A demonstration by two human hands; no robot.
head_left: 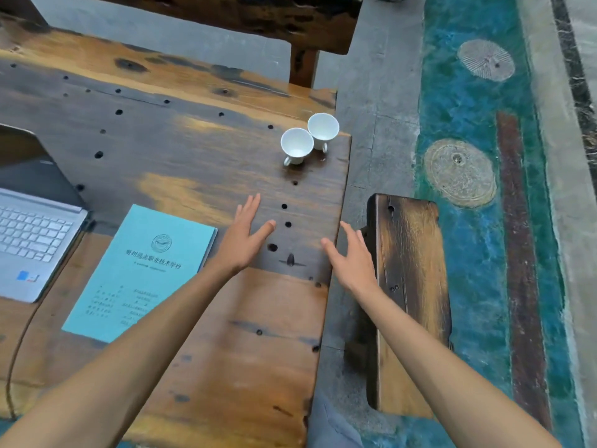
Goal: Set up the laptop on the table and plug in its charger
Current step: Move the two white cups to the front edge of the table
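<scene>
We are holding our left hand (pixel 244 239) and right hand (pixel 352 260) over the counter (pixel 181 163), fingers spread wide, gripping nothing. The laptop (pixel 32 227) is sitting open at the counter's left edge, beside a booklet (pixel 142 270).

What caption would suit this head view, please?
Open hands, left hand and right hand, above worn wooden table, beside open silver laptop.
</scene>
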